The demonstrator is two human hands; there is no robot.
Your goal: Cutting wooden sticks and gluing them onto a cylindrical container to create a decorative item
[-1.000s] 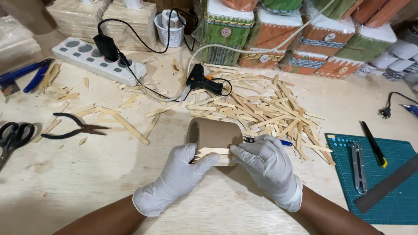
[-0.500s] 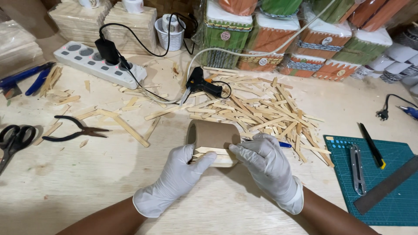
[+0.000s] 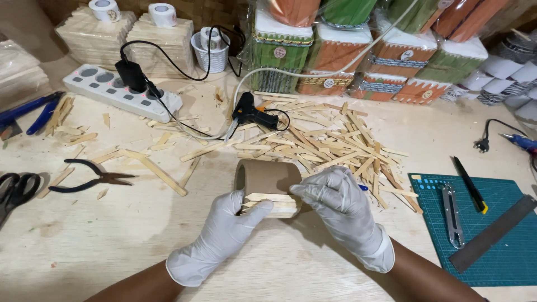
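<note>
A brown cardboard tube (image 3: 267, 175) lies on its side on the wooden table, with several pale wooden sticks (image 3: 274, 203) stuck along its near side. My left hand (image 3: 224, 232), in a white glove, presses the sticks from the left with thumb and fingers. On the tube's right end rests my gloved right hand (image 3: 341, 210), its fingers over the sticks. A black glue gun (image 3: 251, 115) lies just behind the tube, at the edge of a loose pile of wooden sticks (image 3: 335, 142).
Black pliers (image 3: 95, 178) and scissors (image 3: 17, 187) lie at the left, a white power strip (image 3: 120, 92) at the back left. A green cutting mat (image 3: 486, 223) at the right holds a metal ruler, a cutter and a knife. Wrapped boxes line the back.
Both hands have stayed on the tube and sticks with only slight shifts of the fingers. The view has tilted a little.
</note>
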